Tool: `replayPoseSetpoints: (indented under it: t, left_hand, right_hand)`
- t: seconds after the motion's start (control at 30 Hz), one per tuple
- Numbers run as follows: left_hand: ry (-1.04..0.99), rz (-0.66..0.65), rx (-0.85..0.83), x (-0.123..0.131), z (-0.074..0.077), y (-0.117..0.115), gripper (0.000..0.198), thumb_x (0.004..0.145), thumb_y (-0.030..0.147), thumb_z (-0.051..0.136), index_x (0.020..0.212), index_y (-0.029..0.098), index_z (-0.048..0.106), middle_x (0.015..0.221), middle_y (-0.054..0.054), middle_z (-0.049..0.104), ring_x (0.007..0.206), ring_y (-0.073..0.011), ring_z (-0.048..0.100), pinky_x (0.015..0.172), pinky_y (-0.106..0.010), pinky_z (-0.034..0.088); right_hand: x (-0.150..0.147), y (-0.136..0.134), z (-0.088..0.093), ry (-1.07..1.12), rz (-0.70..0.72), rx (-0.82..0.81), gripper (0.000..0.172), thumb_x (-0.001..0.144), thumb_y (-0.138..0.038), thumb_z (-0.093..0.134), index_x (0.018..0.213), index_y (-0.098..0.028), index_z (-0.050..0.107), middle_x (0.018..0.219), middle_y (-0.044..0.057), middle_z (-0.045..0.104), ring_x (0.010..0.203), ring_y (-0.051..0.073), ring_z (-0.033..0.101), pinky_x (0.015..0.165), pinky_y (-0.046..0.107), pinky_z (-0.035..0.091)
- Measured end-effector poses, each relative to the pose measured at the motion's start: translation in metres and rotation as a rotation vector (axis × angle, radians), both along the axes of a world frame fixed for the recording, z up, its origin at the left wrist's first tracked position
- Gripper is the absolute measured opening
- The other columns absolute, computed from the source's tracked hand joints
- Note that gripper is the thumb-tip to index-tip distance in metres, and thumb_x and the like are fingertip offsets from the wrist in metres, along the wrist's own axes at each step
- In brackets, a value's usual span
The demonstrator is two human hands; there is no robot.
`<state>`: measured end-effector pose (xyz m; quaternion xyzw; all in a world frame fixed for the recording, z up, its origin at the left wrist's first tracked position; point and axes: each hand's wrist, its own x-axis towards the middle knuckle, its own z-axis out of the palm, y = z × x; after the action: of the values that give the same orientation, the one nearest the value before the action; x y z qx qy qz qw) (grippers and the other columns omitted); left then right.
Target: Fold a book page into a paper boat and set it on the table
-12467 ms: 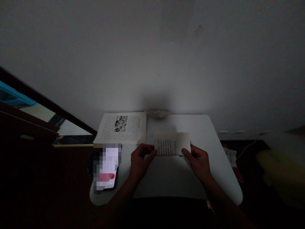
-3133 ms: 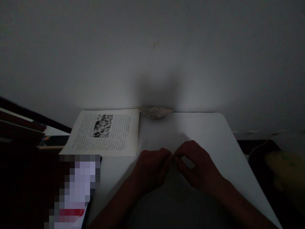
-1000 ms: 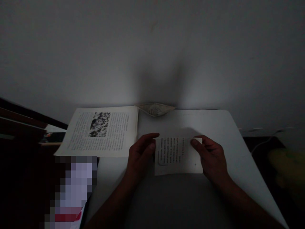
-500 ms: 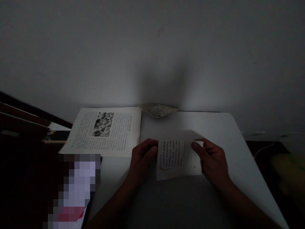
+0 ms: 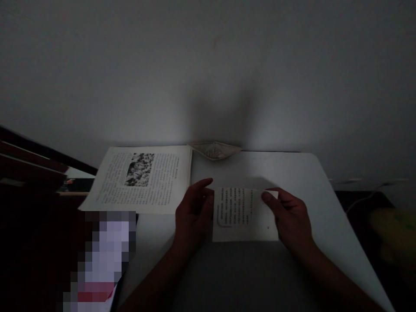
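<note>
A small rectangle of folded printed paper (image 5: 240, 216), text showing on its face, is held above the table between my hands. My right hand (image 5: 292, 216) pinches its upper right corner, thumb in front and fingers behind. At the left edge of the paper is my left hand (image 5: 193, 214), its index finger raised and apart from the thumb. The thumb is close beside the edge; whether it touches is hard to see in the dim light. Against the wall stands a folded paper boat (image 5: 214, 150), beyond both hands.
Left on the white table (image 5: 286, 169) lies a stack of printed pages (image 5: 162, 173) with a dark picture. A pixelated bright object (image 5: 107, 247) is at the near left. A plain wall (image 5: 130, 78) rises behind the table. A pale cable (image 5: 367, 197) runs at the right.
My left hand has loosened and shifted slightly left, its index finger lifting off the paper. The paper now sits straighter, still in my right hand.
</note>
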<state>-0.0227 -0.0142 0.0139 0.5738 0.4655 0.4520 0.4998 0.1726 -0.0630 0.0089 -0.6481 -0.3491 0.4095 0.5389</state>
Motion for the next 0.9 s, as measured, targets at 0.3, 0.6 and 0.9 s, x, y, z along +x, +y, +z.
replayPoseSetpoints:
  t: [0.3,0.6,0.9]
  left_hand:
    - [0.131,-0.073,0.090,-0.005,-0.002,0.007,0.017,0.081,0.024,0.056,0.095,0.020,0.065,0.081,0.000,0.062,0.064,-0.0095,0.059,0.056,-0.020,0.049]
    - [0.262,-0.048,0.134,-0.005,-0.001,0.010,0.011,0.075,0.019,0.062,0.084,0.020,0.066,0.075,0.002,0.062,0.059,-0.0082,0.055,0.053,-0.019,0.045]
    - [0.319,0.053,0.032,-0.004,-0.001,0.008,0.014,0.077,0.030,0.061,0.077,0.017,0.064,0.053,0.004,0.056,0.045,-0.0075,0.048,0.042,-0.018,0.037]
  right_hand:
    - [0.001,0.002,0.006,0.047,0.009,-0.017,0.023,0.072,-0.042,0.067,0.076,-0.019,0.068,0.066,0.002,0.065,0.060,0.018,0.059,0.053,0.029,0.046]
    - [0.015,-0.001,0.005,0.077,0.010,-0.035,0.038,0.073,-0.057,0.059,0.078,-0.020,0.069,0.058,0.001,0.063,0.047,0.015,0.054,0.042,0.026,0.041]
    - [0.021,-0.002,0.008,-0.373,-0.146,0.233,0.019,0.077,-0.034,0.064,0.092,-0.021,0.064,0.086,0.005,0.065,0.078,0.020,0.060,0.072,0.035,0.047]
